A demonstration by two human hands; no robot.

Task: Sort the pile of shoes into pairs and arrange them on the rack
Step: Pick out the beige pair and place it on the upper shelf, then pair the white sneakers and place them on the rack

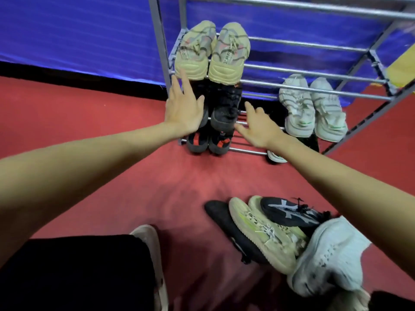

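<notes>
Both hands, left (184, 111) and right (260, 129), spread open beside black shoes (224, 108) on rack (314, 90).

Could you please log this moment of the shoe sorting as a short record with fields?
rack: metal bars, several tiers
beige pair: on an upper tier, left end
black pair: tier below
pale grey pair: same tier, right
pile: unsorted, on red floor
left hand: open, at black pair
right hand: open, holding nothing
</notes>
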